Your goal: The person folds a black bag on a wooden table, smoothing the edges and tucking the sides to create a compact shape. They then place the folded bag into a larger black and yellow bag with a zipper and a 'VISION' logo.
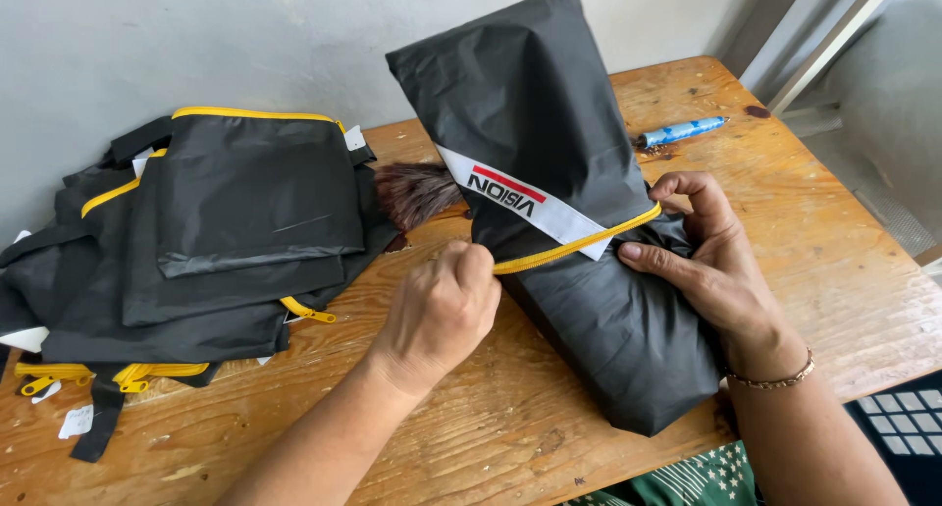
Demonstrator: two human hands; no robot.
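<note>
Yellow zipper tape [574, 244] runs taut between the two hands, and that line is where trouble could start. The left hand [444, 310] is curled into a fist at the tape's near end, fingers closed over what is probably the slider, though the slider itself is hidden inside the grip. The right hand [708, 261] pinches the far end, thumb laid flat along the fabric and fingers bent over the top, pressing the bag down.

The thing held is a black, thin, slightly glossy fabric bag with a white strip label [549, 123]. It lies slantwise on the worn wooden table [510, 427], its lower end near the front edge and its upper part standing up and sagging. The cloth looks slack and puckered just beside the zipper, so a fold could be drawn into the teeth and jam them. If the right hand's pinch slips, the tape would likely go loose and the slider snag or skew.

Touching the bag's left side lies a dark, bristly brush head [412, 190], whose hairs might catch in the zipper. A heap of similar black bags with yellow zippers [216, 241] sits further left, apart from the hands. A blue pen-like stick [682, 130] rests near the far edge.
</note>
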